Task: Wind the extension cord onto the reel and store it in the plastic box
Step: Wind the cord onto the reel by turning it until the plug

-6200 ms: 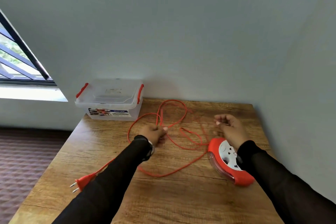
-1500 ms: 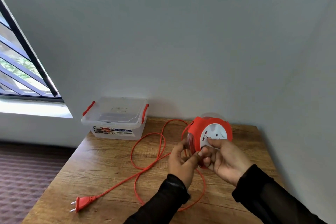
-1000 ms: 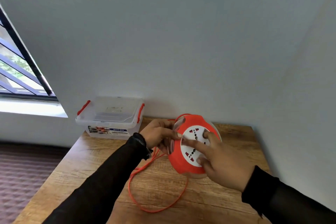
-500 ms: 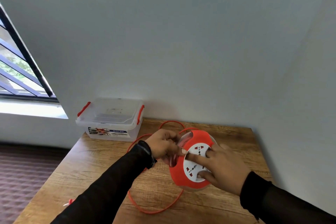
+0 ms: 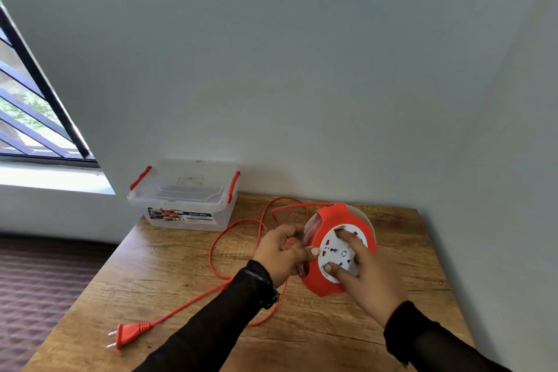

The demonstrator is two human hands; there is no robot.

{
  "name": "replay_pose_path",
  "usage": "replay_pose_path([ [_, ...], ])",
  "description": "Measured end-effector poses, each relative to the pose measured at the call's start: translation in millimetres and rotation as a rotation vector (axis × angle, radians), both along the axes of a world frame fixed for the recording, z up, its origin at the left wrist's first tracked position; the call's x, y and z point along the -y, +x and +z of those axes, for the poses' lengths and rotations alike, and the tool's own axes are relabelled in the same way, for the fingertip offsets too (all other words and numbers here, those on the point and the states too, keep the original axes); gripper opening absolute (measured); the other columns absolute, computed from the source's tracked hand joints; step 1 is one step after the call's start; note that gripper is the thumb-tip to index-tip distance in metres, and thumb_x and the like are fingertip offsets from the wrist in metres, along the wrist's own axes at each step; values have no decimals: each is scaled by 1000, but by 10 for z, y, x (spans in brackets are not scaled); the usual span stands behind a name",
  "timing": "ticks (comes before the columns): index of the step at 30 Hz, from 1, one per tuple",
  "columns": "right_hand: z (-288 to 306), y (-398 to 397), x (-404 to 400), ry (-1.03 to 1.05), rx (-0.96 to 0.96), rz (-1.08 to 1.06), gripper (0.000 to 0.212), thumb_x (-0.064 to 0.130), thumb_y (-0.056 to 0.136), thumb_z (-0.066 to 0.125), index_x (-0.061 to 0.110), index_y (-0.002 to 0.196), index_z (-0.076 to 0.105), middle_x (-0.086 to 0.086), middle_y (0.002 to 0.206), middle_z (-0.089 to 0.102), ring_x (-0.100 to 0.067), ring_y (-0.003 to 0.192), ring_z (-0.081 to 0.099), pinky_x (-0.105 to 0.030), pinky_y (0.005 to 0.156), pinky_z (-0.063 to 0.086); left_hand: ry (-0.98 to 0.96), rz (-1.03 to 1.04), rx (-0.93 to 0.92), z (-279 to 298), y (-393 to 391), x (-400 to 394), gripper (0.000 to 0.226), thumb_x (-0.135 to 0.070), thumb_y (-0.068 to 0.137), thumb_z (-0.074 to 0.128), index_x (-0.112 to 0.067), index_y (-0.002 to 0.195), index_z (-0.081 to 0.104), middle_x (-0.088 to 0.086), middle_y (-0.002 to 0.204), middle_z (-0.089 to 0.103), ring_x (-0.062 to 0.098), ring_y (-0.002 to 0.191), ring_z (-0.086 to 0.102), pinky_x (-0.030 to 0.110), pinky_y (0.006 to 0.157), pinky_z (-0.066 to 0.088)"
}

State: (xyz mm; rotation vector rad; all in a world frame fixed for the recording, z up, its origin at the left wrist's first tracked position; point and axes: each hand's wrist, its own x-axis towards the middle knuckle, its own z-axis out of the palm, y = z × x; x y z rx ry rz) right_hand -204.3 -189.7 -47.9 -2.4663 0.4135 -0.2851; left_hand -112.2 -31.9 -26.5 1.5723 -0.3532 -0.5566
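Observation:
The red reel (image 5: 332,217) with a white socket face is held upright above the wooden table (image 5: 169,269). My right hand (image 5: 365,275) grips the reel, fingers spread on the socket face. My left hand (image 5: 282,252) is closed on the orange cord (image 5: 232,226) at the reel's left edge. The rest of the cord lies in loose loops on the table and ends in a red plug (image 5: 128,332) near the front left edge. The clear plastic box (image 5: 184,193), lid shut with red clips, stands at the back left corner.
Walls close in the table at the back and on the right. A barred window (image 5: 27,118) is at the far left. Patterned floor (image 5: 39,281) lies beyond the table's left edge.
The reel has turned a little in my right hand and my left hand has dropped lower beside it. The plug has come into view at the front left.

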Motion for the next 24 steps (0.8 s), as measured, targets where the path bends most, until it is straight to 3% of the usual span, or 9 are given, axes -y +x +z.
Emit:
replay_pose_path([
  [3, 54, 41, -68, 487, 64, -124, 69, 53, 77, 69, 37, 137, 40, -4, 131, 57, -19, 108, 60, -32, 83, 54, -112, 26, -101, -26, -130, 54, 32, 1, 79, 70, -12, 106, 62, -4, 82, 71, 12, 71, 69, 29, 58, 57],
  [6, 153, 109, -126, 790, 108, -267, 70, 48, 79, 69, 27, 139, 39, -2, 141, 46, -22, 121, 51, -37, 91, 50, -184, 116, -120, -52, -257, 137, 39, 5, 79, 68, -8, 114, 58, 14, 83, 60, 24, 70, 61, 29, 59, 53],
  [8, 234, 130, -165, 936, 88, -306, 69, 46, 83, 65, 25, 142, 35, -5, 127, 55, -20, 97, 61, -26, 64, 53, -211, 161, -92, -99, -325, 188, 45, 5, 81, 67, -7, 122, 54, 19, 87, 54, 29, 78, 53, 40, 69, 51],
  [10, 287, 139, -179, 1026, 38, -330, 63, 47, 88, 60, 27, 141, 34, -8, 98, 62, -14, 62, 56, -20, 40, 39, -218, 194, -73, -152, -382, 217, 52, 3, 81, 67, -6, 129, 48, 21, 90, 57, 31, 82, 55, 50, 80, 52],
  [13, 304, 165, -165, 1213, -47, -390, 45, 43, 94, 52, 23, 132, 44, -3, 72, 60, -10, 46, 49, -21, 42, 30, -203, 234, -4, -228, -444, 223, 51, 0, 83, 66, -8, 130, 48, 25, 103, 64, 37, 84, 65, 46, 79, 56],
  [16, 324, 167, -206, 1474, -75, -457, 34, 33, 95, 47, 11, 121, 50, -2, 57, 59, -9, 38, 48, -23, 42, 32, -147, 250, 61, -321, -479, 209, 54, -6, 84, 68, -10, 133, 47, 20, 113, 61, 40, 95, 64, 52, 84, 54],
  [20, 445, 112, -277, 1501, -97, -374, 23, 21, 94, 46, 5, 108, 55, -6, 71, 70, -10, 40, 49, -25, 46, 34, -146, 224, 62, -318, -384, 120, 47, -6, 84, 67, -6, 128, 50, 19, 104, 62, 37, 87, 62, 49, 83, 54],
  [22, 490, 67, -248, 1394, -177, -262, 23, 23, 95, 47, 7, 107, 58, -5, 88, 75, -9, 42, 51, -23, 44, 35, -181, 199, -17, -255, -261, 32, 42, -5, 82, 70, -2, 121, 55, 19, 84, 56, 30, 74, 57, 41, 70, 52],
  [24, 546, 3, -210, 1169, -202, -155, 26, 28, 94, 52, 10, 111, 59, -5, 92, 75, -7, 44, 54, -20, 41, 37, -154, 175, -53, -180, -123, -93, 40, -15, 75, 75, -4, 111, 61, 15, 74, 61, 23, 60, 61, 32, 56, 54],
])
